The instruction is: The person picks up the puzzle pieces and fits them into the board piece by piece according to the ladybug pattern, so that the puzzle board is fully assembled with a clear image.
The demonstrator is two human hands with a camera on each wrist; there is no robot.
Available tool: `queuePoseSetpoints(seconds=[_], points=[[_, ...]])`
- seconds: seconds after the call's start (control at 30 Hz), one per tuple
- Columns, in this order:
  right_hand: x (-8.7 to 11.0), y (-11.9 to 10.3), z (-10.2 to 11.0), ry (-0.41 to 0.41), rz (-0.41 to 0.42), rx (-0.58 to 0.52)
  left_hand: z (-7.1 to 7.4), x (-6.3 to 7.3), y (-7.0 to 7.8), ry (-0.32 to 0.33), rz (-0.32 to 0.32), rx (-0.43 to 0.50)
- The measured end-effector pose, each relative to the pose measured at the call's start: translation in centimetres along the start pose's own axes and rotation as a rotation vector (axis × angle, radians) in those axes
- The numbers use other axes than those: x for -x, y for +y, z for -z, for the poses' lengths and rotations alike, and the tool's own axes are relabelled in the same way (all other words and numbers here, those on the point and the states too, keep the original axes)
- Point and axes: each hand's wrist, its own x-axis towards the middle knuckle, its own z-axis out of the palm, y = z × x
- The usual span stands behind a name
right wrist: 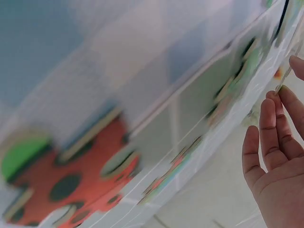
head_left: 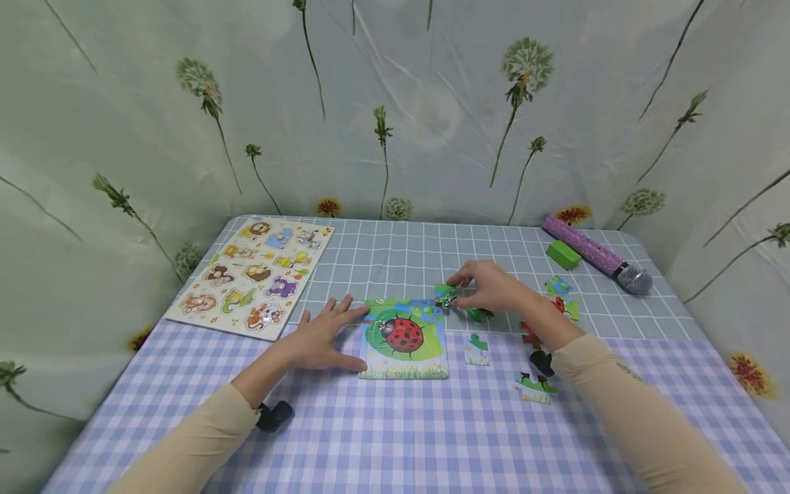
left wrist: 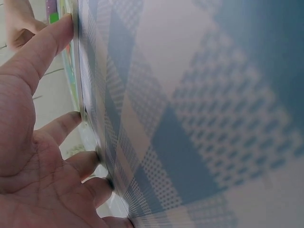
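A ladybug puzzle board (head_left: 401, 370) lies flat on the checked cloth. At its left edge my left hand (head_left: 317, 341) rests with fingers spread, the thumb and index fingertip touching the rim. Over the board's upper right corner, my right hand (head_left: 490, 287) pinches a puzzle piece (head_left: 445, 291) of green and blue between thumb and fingertips; the right wrist view catches it only edge-on. Just below that hand is a dark green piece (head_left: 478, 315). A loose piece with grass and a green shape (head_left: 477, 350) lies right of the board.
More loose pieces (head_left: 535, 387) lie toward the right, with a red spotted piece (right wrist: 80, 175) partly behind my right forearm. Farther back are a green block (head_left: 563, 254) and a purple glittery microphone (head_left: 586, 248). An animal peg puzzle (head_left: 247, 274) occupies the left back.
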Motion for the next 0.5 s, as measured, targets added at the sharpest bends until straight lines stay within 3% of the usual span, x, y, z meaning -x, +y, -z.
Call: queuePoseSetpoints(seconds=[0.5], points=[[-1.8, -4.8, -2.5, -0.064, 0.096, -0.022, 0.0, 0.0, 0.1, -0.006, 0.013, 0.008]])
